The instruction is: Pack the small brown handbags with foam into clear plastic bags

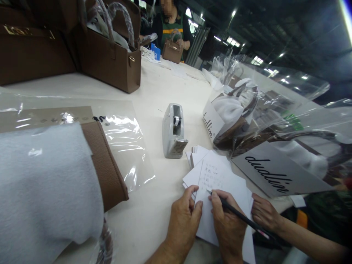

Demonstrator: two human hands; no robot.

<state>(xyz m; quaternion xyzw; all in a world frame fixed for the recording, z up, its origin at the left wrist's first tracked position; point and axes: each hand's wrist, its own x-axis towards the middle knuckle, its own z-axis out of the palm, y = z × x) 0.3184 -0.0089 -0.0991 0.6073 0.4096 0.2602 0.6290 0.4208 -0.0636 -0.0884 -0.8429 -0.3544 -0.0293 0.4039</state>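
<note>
A white sheet of paper with several lines of handwriting lies on a loose stack of papers. My left hand grips its left edge, thumb on top and fingers curled. In my right hand is a black pen, held slanting with its tip on the paper just below the written lines. Another person's hand rests at the right edge of the papers. Just beyond the stack stands a grey tape dispenser.
Brown handbags stand at the back left. A brown bag under white padding lies left on clear plastic. Plastic-wrapped bags with white printed cards line the right side. Across the white table, a person holds a small brown handbag.
</note>
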